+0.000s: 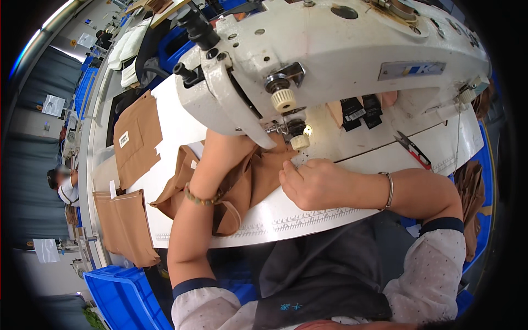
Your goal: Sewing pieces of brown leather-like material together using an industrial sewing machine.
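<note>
A brown fabric piece lies bunched and folded on the white bed of a sewing machine. My left hand rests on this fabric beside the needle area; its fingers are mostly hidden behind the machine head. Just right of the needle area, my right hand is closed, thumb and fingers pinched at the fabric's right edge. Exactly what lies between the fingertips is hard to see. Part of the fabric hangs in loose folds under my left wrist.
Flat brown pieces lie at the left, with another stack over the table edge. Black labels sit behind the needle. Red-handled thread snips lie right. A blue crate stands lower left. Another person is far left.
</note>
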The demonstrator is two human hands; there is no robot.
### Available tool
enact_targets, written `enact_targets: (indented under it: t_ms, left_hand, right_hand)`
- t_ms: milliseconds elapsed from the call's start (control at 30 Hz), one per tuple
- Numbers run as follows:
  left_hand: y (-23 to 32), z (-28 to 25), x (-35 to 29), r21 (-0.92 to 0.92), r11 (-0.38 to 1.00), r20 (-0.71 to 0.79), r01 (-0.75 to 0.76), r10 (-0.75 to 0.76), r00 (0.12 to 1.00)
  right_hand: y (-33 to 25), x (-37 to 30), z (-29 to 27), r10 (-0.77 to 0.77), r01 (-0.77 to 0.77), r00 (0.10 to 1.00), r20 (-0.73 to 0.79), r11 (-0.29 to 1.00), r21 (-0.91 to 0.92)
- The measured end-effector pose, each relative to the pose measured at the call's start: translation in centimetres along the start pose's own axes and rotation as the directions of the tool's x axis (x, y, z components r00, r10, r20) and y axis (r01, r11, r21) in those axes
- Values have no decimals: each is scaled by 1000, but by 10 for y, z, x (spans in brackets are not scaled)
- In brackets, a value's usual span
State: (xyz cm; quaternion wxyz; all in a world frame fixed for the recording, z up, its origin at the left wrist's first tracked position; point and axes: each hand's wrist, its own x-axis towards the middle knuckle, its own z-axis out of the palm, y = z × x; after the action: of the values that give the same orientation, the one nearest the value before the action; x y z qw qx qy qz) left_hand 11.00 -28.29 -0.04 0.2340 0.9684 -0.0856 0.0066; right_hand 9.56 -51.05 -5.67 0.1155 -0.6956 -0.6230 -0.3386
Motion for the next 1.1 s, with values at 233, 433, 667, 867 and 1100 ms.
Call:
enact_targets:
  t_ms: [233, 433, 667, 867, 1100]
  left_hand:
    - [48, 25, -69, 407, 906, -131, -118, 186, 974]
    - [30, 40, -83, 366, 905, -176, -218, 297, 939]
    - [21, 44, -66, 334, 914, -233, -232, 318, 919]
    - [5, 42, -46, 295, 920, -265, -257, 337, 904]
    - [-9, 40, -22, 266, 915, -339, -302, 382, 860]
  right_hand:
    - [-1, -5, 1, 7, -9, 999, 50, 1000, 27]
    - [-12, -3, -9, 37, -45, 988, 151, 998, 50]
    - [-6, -2, 0, 80, -83, 978, 192, 996, 12]
    - [4, 1, 5, 137, -136, 974, 181, 991, -22]
    - [12, 4, 20, 217, -217, 976, 31, 976, -19]
